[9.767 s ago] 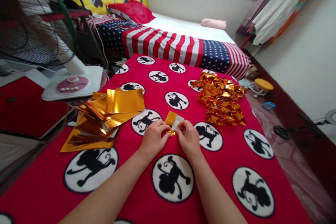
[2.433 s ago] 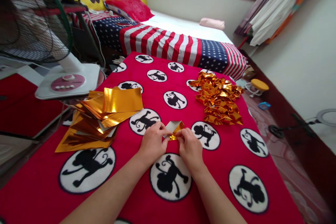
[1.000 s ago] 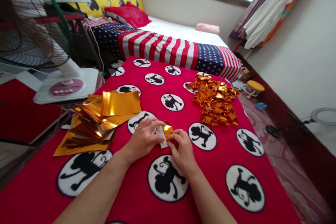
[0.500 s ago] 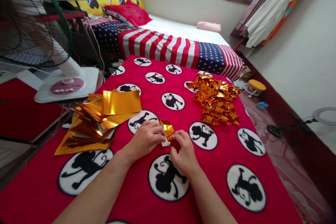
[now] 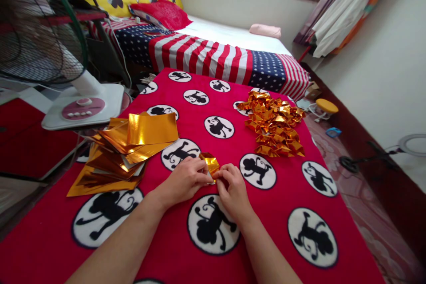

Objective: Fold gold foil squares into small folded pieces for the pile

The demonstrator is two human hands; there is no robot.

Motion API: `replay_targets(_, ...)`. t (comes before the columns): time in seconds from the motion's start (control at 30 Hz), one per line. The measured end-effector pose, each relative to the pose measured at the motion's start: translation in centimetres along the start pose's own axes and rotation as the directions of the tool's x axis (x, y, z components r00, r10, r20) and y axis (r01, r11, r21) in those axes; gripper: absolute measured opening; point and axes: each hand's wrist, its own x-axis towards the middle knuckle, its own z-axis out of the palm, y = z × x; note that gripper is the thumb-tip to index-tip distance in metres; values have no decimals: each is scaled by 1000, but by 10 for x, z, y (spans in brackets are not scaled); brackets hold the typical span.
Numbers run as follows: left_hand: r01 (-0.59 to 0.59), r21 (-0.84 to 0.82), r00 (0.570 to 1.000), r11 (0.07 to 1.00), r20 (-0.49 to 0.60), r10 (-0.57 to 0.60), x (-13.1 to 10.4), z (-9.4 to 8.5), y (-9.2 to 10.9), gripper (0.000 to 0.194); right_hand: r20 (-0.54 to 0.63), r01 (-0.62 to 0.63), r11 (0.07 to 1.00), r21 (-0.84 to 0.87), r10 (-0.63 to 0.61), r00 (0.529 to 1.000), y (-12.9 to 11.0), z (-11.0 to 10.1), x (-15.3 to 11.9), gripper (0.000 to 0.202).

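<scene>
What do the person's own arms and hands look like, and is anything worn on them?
The left hand and right hand are both bare, without gloves. No ring, watch or bracelet can be made out on either. Both forearms are uncovered as far as the picture shows, with no sleeve in view.

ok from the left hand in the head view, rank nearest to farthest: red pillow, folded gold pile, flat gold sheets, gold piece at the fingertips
1. gold piece: at the fingertips of the left hand
2. flat gold sheets: left side
3. folded gold pile: right side
4. red pillow: far back, on the bed
</scene>
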Motion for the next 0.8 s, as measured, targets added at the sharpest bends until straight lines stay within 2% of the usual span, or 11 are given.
replay_targets(0.3, 117, 1, 991, 993, -71, -117, 2, 0, 4, 12, -4, 8, 1000, -11, -8, 1000, 2, 1, 1, 22)
replay_targets(0.6, 314, 17, 945, 949, -99, -311, 3, 4, 11, 3, -8, 1, 1000, -23, -2, 1000, 1, 1, 0, 21)
replay_targets(0.8, 352, -23, 929, 936, -112, -352, 6, 3, 16, 4, -4, 2, 1000, -13, -2, 1000, 0, 0, 1, 22)
